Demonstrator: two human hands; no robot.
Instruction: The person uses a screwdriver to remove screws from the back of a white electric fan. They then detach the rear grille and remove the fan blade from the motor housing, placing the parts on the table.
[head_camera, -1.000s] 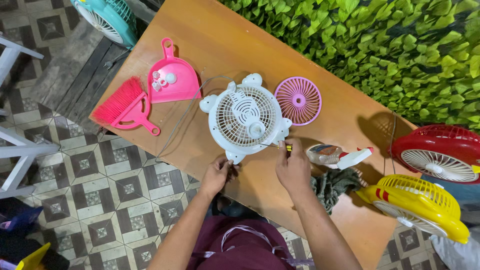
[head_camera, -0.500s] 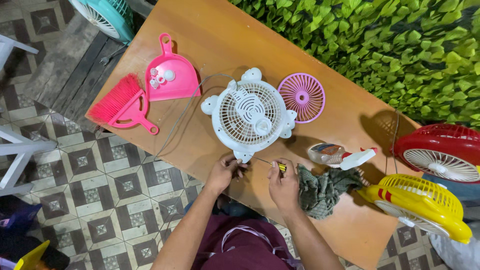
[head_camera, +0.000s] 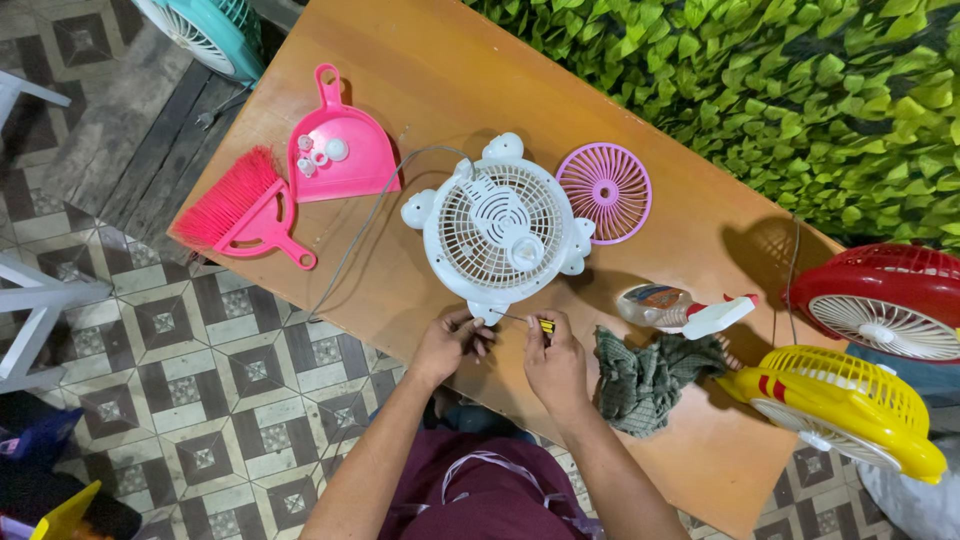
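Note:
A white round fan body (head_camera: 497, 229) with a grille lies flat on the wooden table (head_camera: 420, 70). My left hand (head_camera: 449, 343) pinches the small foot tab at the fan's near edge. My right hand (head_camera: 553, 362) grips a small screwdriver (head_camera: 530, 322) with a yellow and black handle, its thin shaft pointing left at that tab. A pink round grille (head_camera: 603, 192) lies just right of the fan. The fan's grey cord (head_camera: 362, 232) trails off the table's left edge.
A pink dustpan (head_camera: 340, 150) holding small white parts and a pink brush (head_camera: 237, 205) lie at the left. A spray bottle (head_camera: 680, 310) and a green rag (head_camera: 650, 375) sit to my right. Red (head_camera: 880, 300), yellow (head_camera: 850, 405) and teal (head_camera: 205, 30) fans stand around. A leafy hedge (head_camera: 760, 90) backs the table.
My right hand has brought the screwdriver from the fan's right side down and left to the near foot tab. My left hand has risen onto that tab.

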